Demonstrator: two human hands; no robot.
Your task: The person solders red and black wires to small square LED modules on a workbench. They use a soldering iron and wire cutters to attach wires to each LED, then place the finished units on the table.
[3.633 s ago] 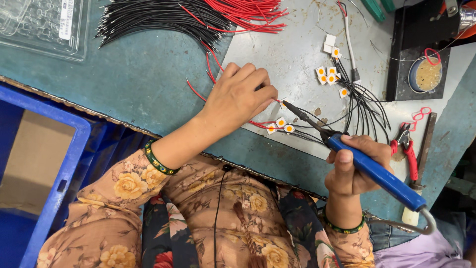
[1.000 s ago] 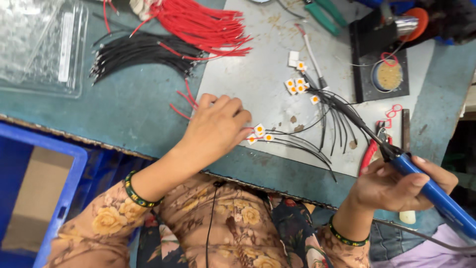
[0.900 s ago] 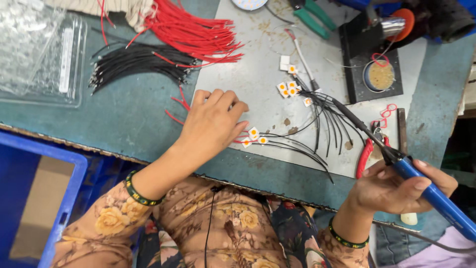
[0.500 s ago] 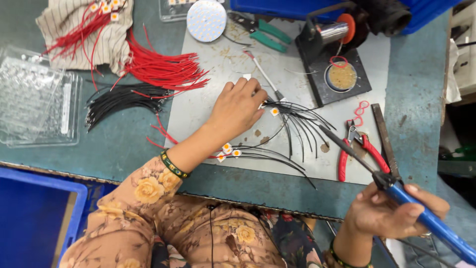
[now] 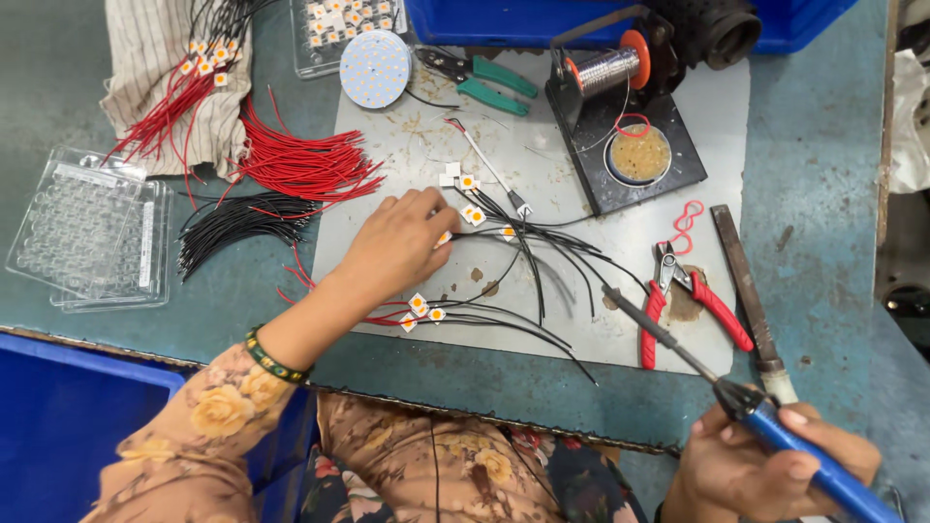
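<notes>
Looking down from the head camera, the left hand (image 5: pixel 397 247) lies flat-fingered on the grey metal work plate (image 5: pixel 581 174), fingers loosely together, their tips resting on a small square white chip with an orange centre and thin black leads (image 5: pixel 444 237); it presses rather than clamps. More of these little wired chips (image 5: pixel 418 306) lie just beside the wrist, and another cluster (image 5: pixel 471 199) sits near the fingertips. They look feather-light and easily skidded, the leads springy and prone to tangling, the solder joints probably fragile; I judge the square body's edges the safer place to pinch, not the wires.

The right hand (image 5: pixel 765 465) is closed around the blue handle of a soldering iron (image 5: pixel 717 383), low at the desk's (image 5: pixel 823 242) near edge, its dark tip pointing toward the plate. That tool is stiff and likely hot forward of the grip.

Around them lie red-handled pliers (image 5: pixel 693 300), a bundle of red wires (image 5: pixel 305 165), a bundle of black wires (image 5: pixel 232 218) and a solder spool on its black stand (image 5: pixel 605 70).
</notes>
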